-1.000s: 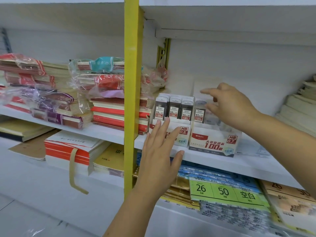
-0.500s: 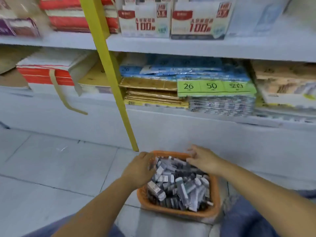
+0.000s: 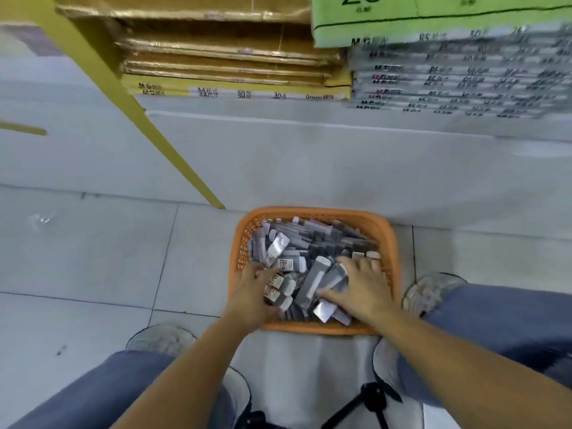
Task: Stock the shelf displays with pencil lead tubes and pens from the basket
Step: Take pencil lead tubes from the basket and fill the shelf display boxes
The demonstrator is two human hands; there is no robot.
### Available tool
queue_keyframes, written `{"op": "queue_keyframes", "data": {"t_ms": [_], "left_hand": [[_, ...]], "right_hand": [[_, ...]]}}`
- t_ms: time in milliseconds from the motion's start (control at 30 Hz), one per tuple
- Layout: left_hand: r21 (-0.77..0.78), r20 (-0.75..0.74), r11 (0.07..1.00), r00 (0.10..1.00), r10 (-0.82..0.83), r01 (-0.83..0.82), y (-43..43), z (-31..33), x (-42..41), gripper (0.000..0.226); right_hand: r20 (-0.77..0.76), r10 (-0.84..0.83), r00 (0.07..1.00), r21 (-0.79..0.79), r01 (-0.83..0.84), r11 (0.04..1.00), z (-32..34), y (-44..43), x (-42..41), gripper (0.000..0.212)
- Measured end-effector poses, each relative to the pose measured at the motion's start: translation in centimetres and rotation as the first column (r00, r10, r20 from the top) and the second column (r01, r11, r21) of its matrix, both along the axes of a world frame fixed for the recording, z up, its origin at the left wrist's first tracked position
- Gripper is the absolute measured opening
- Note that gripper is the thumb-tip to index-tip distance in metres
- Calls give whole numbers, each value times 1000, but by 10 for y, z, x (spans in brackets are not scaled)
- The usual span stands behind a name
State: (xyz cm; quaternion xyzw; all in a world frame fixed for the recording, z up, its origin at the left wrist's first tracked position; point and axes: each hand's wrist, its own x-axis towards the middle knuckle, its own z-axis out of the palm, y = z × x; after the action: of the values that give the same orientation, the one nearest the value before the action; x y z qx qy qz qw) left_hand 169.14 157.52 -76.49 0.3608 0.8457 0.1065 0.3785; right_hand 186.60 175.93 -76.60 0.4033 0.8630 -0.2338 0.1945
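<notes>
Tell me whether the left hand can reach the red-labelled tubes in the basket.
Probably yes: the left hand is inside the basket, right against the red-labelled tubes, which lie atop the pile uncovered.

One head-worn wide-angle camera looks steeply down, close over the orange basket [image 3: 316, 212], facing the far shelf unit [image 3: 309, 150].

We have lowered both hands from the shelf display into the basket [image 3: 315, 211]. Our left hand [image 3: 253, 292] now curls round red-labelled lead tubes [image 3: 277, 287]. Our right hand [image 3: 362, 289] now rests spread flat on the heap.
</notes>
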Motion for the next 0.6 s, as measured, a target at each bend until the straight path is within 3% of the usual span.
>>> {"op": "queue_keyframes", "data": {"t_ms": [100, 200, 333, 500, 600], "left_hand": [[-20, -44, 996, 995, -89, 88, 3, -3, -6, 98], [-19, -23, 992, 992, -125, 125, 5, -3, -12, 104], [31, -38, 990, 990, -138, 139, 2, -4, -14, 77], [-9, -279, 960, 921, -272, 281, 9, -7, -2, 55], [-4, -229, 979, 953, -198, 202, 14, -7, 2, 52]], "right_hand": [[-32, -22, 999, 35, 24, 999, -4, -3, -7, 90], [-126, -103, 987, -71, 94, 993, -2, 4, -7, 83], [-286, -318, 904, -274, 241, 931, 7, 17, -3, 83], [-290, -431, 854, -405, 298, 864, 8, 26, 0, 77], [-266, -437, 859, -438, 296, 849, 7, 29, 0, 74]]}}
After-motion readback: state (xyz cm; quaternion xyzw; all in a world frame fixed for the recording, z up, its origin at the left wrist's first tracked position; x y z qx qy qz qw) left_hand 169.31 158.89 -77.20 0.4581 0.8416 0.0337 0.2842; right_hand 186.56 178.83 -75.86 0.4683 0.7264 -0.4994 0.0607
